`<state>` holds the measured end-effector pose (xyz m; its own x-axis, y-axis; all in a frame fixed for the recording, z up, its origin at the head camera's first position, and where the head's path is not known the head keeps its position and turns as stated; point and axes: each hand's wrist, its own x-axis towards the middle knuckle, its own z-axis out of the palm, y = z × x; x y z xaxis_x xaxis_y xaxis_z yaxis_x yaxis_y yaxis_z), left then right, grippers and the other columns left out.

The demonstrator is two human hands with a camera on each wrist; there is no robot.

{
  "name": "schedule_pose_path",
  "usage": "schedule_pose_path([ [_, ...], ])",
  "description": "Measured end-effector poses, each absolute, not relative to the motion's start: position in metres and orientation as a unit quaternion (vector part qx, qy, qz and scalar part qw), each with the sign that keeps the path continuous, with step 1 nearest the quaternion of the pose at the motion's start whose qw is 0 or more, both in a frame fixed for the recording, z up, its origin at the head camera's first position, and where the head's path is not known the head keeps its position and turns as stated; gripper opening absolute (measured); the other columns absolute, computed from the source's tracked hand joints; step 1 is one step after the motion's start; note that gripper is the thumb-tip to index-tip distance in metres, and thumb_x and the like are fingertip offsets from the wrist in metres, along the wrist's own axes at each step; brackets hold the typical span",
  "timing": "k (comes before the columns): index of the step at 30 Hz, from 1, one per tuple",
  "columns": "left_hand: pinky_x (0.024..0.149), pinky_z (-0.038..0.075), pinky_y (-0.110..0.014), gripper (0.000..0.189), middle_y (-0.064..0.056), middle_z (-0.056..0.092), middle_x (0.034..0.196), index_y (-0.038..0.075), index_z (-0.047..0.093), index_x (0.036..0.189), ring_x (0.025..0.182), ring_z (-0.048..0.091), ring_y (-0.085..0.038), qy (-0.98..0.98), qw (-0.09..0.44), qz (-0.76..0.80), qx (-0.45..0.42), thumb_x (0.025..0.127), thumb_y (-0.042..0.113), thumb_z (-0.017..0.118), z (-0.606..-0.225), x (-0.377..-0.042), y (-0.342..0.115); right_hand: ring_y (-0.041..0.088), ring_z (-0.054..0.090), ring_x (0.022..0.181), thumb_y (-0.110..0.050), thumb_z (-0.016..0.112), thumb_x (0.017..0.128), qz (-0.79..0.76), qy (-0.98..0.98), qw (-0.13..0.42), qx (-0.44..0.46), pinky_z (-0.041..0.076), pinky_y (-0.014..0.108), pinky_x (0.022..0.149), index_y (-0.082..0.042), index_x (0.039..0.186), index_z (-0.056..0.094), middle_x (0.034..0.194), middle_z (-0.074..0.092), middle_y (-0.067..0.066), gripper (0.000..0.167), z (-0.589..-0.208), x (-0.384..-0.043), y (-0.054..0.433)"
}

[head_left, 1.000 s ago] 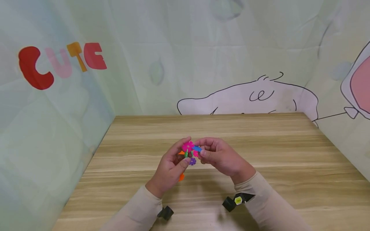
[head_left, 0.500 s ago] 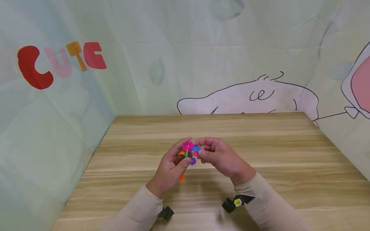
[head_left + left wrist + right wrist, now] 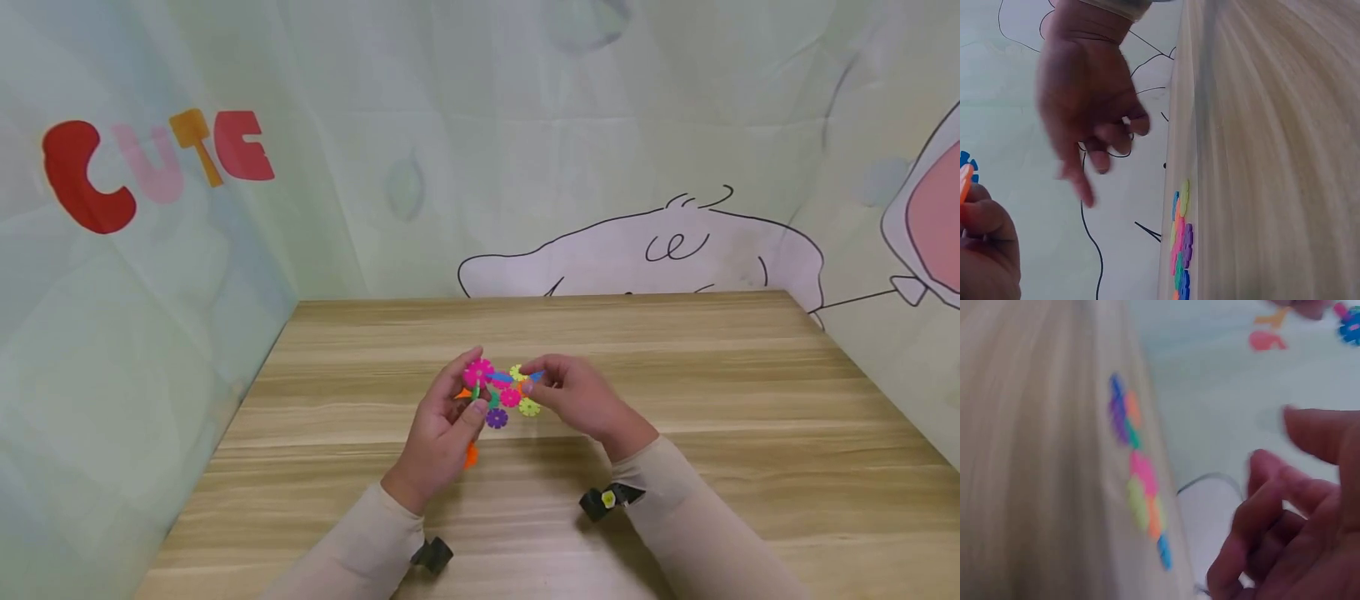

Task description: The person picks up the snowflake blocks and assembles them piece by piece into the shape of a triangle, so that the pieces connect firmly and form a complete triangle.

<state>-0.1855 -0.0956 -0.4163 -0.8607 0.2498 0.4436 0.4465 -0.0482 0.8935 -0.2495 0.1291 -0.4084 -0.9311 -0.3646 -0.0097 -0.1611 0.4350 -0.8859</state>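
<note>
Snowflake discs slotted together are pinched in my left hand [image 3: 431, 433]: a pink disc [image 3: 477, 374], a blue disc [image 3: 500, 377] on its right, plus green and orange ones partly behind the fingers. In the left wrist view, the orange disc [image 3: 965, 181] shows at the edge by the thumb. My right hand [image 3: 585, 402] hovers over loose discs; its thumb and index finger are apart in the right wrist view, with nothing between them. Below it lie a purple disc [image 3: 497, 418], a pink one and a yellow-green disc [image 3: 528, 407]; orange and blue ones are partly hidden.
The wood-grain table [image 3: 337, 367] stretches around both hands. A printed cloth backdrop [image 3: 420, 125] hangs behind and at the sides. An orange piece [image 3: 471, 456] shows beside the left palm; whether it is held or lying on the table is unclear.
My right hand has let go of the blue disc, which stays joined to the pink disc, and moved right over the loose discs. The left hand has shifted slightly left.
</note>
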Motion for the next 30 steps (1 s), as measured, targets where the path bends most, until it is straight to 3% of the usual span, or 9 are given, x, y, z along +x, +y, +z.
schedule_pose_path([
  [6, 0.062, 0.046, -0.02, 0.057, -0.009, 0.058, 0.119, 0.017, 0.04, 0.161, 0.067, 0.046, -0.012, -0.684, 0.07, -0.681, -0.251, 0.108, 0.0, 0.052, -0.415, -0.185, -0.095, 0.02, 0.058, 0.075, -0.018, 0.075, 0.097, -0.369, 0.91, 0.131, -0.134, 0.05, 0.033, 0.065, -0.01, 0.125, 0.075, 0.089, 0.066, 0.007, 0.028, -0.428, -0.257, 0.13],
  [10, 0.062, 0.046, -0.02, 0.058, -0.012, 0.058, 0.12, 0.016, 0.039, 0.161, 0.067, 0.046, -0.013, -0.681, 0.068, -0.683, -0.255, 0.107, -0.001, 0.052, -0.415, -0.185, -0.094, 0.019, 0.062, 0.088, -0.017, 0.076, 0.096, -0.316, 0.926, 0.136, -0.157, 0.057, 0.042, 0.085, -0.008, 0.126, 0.075, 0.111, 0.075, 0.008, 0.031, -0.431, -0.256, 0.132],
  [12, 0.063, 0.046, -0.02, 0.058, -0.013, 0.058, 0.122, 0.016, 0.039, 0.161, 0.067, 0.046, -0.013, -0.68, 0.065, -0.684, -0.256, 0.107, -0.001, 0.052, -0.416, -0.186, -0.094, 0.019, 0.062, 0.089, -0.016, 0.076, 0.096, -0.3, 0.93, 0.137, -0.16, 0.056, 0.043, 0.087, -0.008, 0.124, 0.076, 0.114, 0.074, 0.007, 0.029, -0.431, -0.256, 0.132],
  [17, 0.063, 0.046, -0.02, 0.058, -0.01, 0.057, 0.124, 0.016, 0.039, 0.161, 0.067, 0.045, -0.013, -0.68, 0.063, -0.685, -0.253, 0.107, -0.001, 0.052, -0.417, -0.185, -0.095, 0.017, 0.057, 0.074, -0.01, 0.08, 0.092, -0.292, 0.934, 0.137, -0.156, 0.049, 0.032, 0.069, -0.009, 0.116, 0.076, 0.089, 0.068, 0.002, 0.025, -0.432, -0.256, 0.13],
  [24, 0.063, 0.047, -0.02, 0.058, -0.008, 0.057, 0.123, 0.015, 0.039, 0.161, 0.068, 0.046, -0.014, -0.678, 0.067, -0.686, -0.255, 0.107, 0.0, 0.052, -0.418, -0.185, -0.096, 0.018, 0.054, 0.071, 0.001, 0.081, 0.084, -0.273, 0.939, 0.127, -0.169, 0.047, 0.032, 0.069, -0.012, 0.101, 0.071, 0.082, 0.062, 0.002, 0.023, -0.429, -0.25, 0.127],
  [30, 0.063, 0.046, -0.02, 0.057, -0.007, 0.059, 0.122, 0.013, 0.039, 0.161, 0.068, 0.046, -0.013, -0.672, 0.084, -0.688, -0.261, 0.107, -0.001, 0.051, -0.419, -0.186, -0.096, 0.02, 0.053, 0.076, -0.006, 0.087, 0.083, -0.261, 0.941, 0.124, -0.174, 0.046, 0.034, 0.073, -0.011, 0.091, 0.061, 0.082, 0.059, 0.001, 0.027, -0.425, -0.245, 0.126],
])
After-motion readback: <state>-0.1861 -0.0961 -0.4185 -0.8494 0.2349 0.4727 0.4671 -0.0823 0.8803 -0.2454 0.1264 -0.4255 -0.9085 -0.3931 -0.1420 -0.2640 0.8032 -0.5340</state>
